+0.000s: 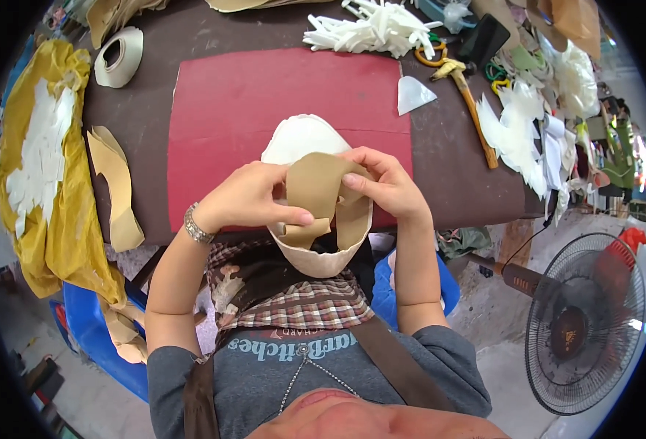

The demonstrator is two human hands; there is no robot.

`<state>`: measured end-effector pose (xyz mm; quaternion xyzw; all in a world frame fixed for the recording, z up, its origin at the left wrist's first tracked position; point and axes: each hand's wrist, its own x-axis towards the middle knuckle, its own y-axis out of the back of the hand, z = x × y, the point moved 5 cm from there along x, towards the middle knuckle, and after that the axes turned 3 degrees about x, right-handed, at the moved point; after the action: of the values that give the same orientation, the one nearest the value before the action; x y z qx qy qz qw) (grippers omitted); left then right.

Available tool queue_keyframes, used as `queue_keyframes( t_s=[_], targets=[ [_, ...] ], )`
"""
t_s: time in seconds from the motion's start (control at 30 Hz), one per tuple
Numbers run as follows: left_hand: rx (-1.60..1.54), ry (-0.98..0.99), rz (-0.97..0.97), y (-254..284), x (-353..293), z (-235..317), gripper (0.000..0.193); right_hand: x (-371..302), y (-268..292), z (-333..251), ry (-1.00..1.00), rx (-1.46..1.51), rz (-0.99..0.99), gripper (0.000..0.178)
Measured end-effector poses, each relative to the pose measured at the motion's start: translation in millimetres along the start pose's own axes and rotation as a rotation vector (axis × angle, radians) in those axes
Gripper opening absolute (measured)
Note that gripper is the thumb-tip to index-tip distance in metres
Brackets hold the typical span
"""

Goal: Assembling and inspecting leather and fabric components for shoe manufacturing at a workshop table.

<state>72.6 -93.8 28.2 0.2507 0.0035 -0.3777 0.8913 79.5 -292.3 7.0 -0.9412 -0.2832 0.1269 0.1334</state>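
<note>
Between my two hands, over the near edge of the table, is a shoe upper (314,179) in tan material with a cream-white inner side. Its rounded white end (304,137) points away from me, and a pale curved band (319,263) hangs toward my lap. My left hand (255,196), with a watch on the wrist, grips the left edge, thumb on a folded tan flap (307,227). On the opposite edge my right hand (387,184) is closed, its thumb pressing the tan side. Some fingertips are hidden behind the material.
A red sheet (286,88) covers the middle of the brown table (144,117). To its right lie a hammer (476,113), scissors (430,57) and a white rounded piece (415,96). Tan pieces (118,192) and a yellow bag (59,205) are left; a fan (582,322) stands right.
</note>
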Motion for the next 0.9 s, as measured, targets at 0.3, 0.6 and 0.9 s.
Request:
queue_keyframes(
  t_s=[0.3, 0.6, 0.9],
  targets=[
    [-0.092, 0.02, 0.426, -5.4, -4.6, -1.0, 0.022, -55.2, -83.5, -44.3, 0.542, -1.382, 0.344, 0.023],
    [-0.591, 0.319, 0.52, 25.4, -0.3, -56.5, 0.021, -61.8, -110.6, -12.2, 0.475, -1.563, -0.02, 0.022],
    [0.025, 0.186, 0.579, 57.9, -18.7, -20.9, 0.017, -59.0, -124.5, -31.4, 0.397, -1.12, -0.086, 0.076]
  ],
)
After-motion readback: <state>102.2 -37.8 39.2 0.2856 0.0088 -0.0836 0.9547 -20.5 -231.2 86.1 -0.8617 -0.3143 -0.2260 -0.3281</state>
